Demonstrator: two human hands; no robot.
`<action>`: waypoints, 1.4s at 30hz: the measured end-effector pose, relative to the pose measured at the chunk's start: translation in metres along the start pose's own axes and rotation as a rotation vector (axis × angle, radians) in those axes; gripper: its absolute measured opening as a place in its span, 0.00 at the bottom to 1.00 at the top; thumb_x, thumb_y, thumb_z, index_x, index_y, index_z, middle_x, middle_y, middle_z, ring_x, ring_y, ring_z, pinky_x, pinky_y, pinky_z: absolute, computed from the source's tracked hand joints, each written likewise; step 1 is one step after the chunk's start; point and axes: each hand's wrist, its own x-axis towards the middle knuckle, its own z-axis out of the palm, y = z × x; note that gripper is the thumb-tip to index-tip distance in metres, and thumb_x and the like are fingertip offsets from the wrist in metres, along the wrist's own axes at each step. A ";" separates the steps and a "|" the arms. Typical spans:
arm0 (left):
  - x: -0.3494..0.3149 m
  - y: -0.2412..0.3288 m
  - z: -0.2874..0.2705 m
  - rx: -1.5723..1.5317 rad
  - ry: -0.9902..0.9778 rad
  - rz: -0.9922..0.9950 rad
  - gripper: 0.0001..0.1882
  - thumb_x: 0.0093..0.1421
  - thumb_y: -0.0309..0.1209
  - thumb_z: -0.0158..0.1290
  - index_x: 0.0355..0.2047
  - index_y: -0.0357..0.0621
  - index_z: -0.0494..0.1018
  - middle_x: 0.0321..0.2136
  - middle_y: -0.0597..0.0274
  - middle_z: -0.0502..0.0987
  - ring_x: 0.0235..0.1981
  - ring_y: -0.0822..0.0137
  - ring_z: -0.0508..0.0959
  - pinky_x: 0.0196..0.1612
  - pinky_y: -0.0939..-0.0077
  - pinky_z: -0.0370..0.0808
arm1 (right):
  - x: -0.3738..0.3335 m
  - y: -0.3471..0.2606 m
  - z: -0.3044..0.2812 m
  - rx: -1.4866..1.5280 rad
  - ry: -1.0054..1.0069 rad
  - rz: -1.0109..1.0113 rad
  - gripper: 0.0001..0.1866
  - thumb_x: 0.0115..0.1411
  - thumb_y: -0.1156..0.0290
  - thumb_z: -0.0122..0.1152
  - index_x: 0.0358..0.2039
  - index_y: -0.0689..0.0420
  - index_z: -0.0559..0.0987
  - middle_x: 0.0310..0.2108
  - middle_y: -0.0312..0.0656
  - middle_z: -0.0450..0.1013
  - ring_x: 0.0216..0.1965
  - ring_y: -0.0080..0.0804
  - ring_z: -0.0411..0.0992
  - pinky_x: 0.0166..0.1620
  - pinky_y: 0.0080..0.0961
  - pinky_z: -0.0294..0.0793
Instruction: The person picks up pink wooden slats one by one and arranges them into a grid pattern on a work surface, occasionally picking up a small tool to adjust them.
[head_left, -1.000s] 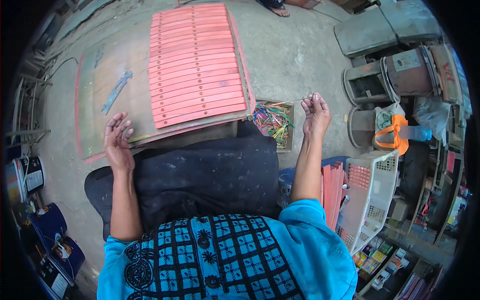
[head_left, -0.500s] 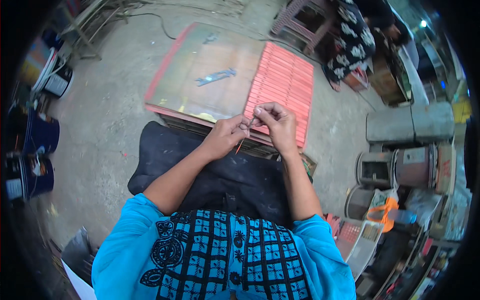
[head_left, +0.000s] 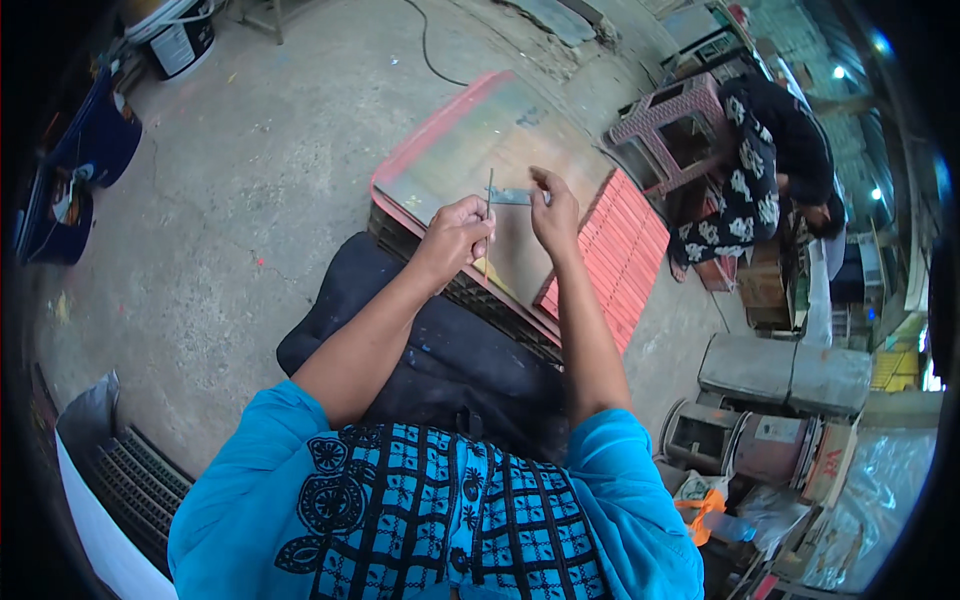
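Note:
My left hand (head_left: pixel 456 240) is closed around a thin, dark, straight rod (head_left: pixel 490 185), which stands nearly upright above the near part of a low table (head_left: pixel 440 135). Beside it, a little to the right, my right hand (head_left: pixel 554 218) has its thumb and fingers apart with nothing seen between them. Behind the hands a flat bluish metal tool (head_left: pixel 508 196), like a wrench, lies on the tabletop, partly covered from view by my right fingers. A panel of red-orange strips (head_left: pixel 612 262) lies along the table's right side, close to my right wrist.
A person in dark flowered clothes (head_left: pixel 745 190) bends low at the right, beside a pinkish plastic stool (head_left: pixel 665 140). Dark buckets (head_left: pixel 100 140) stand at the left. Grey metal containers (head_left: pixel 785 372) and an orange bag (head_left: pixel 703 510) are at the right. A cable (head_left: pixel 428 50) runs across the floor behind.
My hands have come apart; the right one has let go and opened. The rod now points up from my left hand. The view has turned, shifting the table right.

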 end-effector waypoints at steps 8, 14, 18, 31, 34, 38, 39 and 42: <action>0.007 0.003 -0.013 -0.280 0.189 0.147 0.05 0.54 0.26 0.44 0.32 0.45 0.63 0.23 0.65 0.68 0.17 0.79 0.66 0.18 0.88 0.60 | 0.021 0.049 -0.014 -0.924 -0.201 -0.132 0.18 0.41 0.76 0.56 0.38 0.55 0.76 0.39 0.50 0.70 0.42 0.45 0.68 0.46 0.30 0.67; 0.010 0.005 -0.014 -0.348 0.268 0.219 0.04 0.55 0.24 0.43 0.32 0.44 0.62 0.25 0.62 0.68 0.20 0.77 0.66 0.22 0.86 0.62 | 0.013 0.038 0.011 -0.900 -0.216 -0.074 0.15 0.37 0.66 0.67 0.23 0.62 0.76 0.29 0.53 0.71 0.35 0.48 0.68 0.39 0.34 0.68; 0.014 0.002 -0.008 -0.393 0.263 0.274 0.04 0.55 0.21 0.42 0.31 0.42 0.61 0.24 0.61 0.68 0.19 0.75 0.68 0.20 0.85 0.64 | -0.009 0.023 0.013 -0.802 -0.290 0.180 0.17 0.40 0.62 0.65 0.28 0.59 0.75 0.30 0.50 0.72 0.37 0.45 0.70 0.40 0.35 0.69; 0.008 -0.027 0.046 -0.002 0.095 0.290 0.06 0.59 0.27 0.40 0.29 0.38 0.65 0.24 0.58 0.72 0.20 0.73 0.73 0.23 0.84 0.71 | -0.227 -0.010 -0.034 0.305 0.089 0.546 0.06 0.56 0.75 0.51 0.28 0.64 0.67 0.21 0.43 0.71 0.20 0.24 0.72 0.19 0.17 0.69; 0.003 -0.052 0.084 0.136 -0.033 0.240 0.05 0.59 0.26 0.40 0.30 0.37 0.65 0.23 0.58 0.72 0.20 0.74 0.73 0.23 0.84 0.72 | -0.275 -0.011 -0.061 0.545 0.302 0.583 0.07 0.56 0.73 0.51 0.30 0.64 0.66 0.22 0.46 0.71 0.20 0.29 0.73 0.20 0.19 0.72; -0.001 -0.088 0.128 0.279 -0.180 0.260 0.05 0.59 0.25 0.40 0.30 0.36 0.65 0.22 0.58 0.72 0.21 0.74 0.74 0.23 0.83 0.73 | -0.314 -0.008 -0.084 0.742 0.569 0.598 0.08 0.56 0.72 0.52 0.31 0.65 0.67 0.24 0.47 0.71 0.20 0.28 0.71 0.21 0.19 0.73; 0.001 -0.098 0.134 0.352 -0.225 0.261 0.05 0.59 0.25 0.39 0.31 0.36 0.65 0.23 0.58 0.72 0.21 0.74 0.74 0.24 0.84 0.72 | -0.320 -0.007 -0.089 0.764 0.598 0.601 0.08 0.56 0.71 0.52 0.31 0.63 0.68 0.24 0.46 0.71 0.20 0.27 0.71 0.22 0.19 0.73; 0.004 -0.113 0.152 0.488 -0.302 0.274 0.05 0.59 0.25 0.39 0.31 0.36 0.65 0.22 0.60 0.72 0.22 0.74 0.74 0.25 0.84 0.72 | -0.334 -0.003 -0.100 0.826 0.675 0.604 0.09 0.56 0.69 0.53 0.31 0.62 0.68 0.25 0.45 0.71 0.21 0.25 0.71 0.24 0.17 0.73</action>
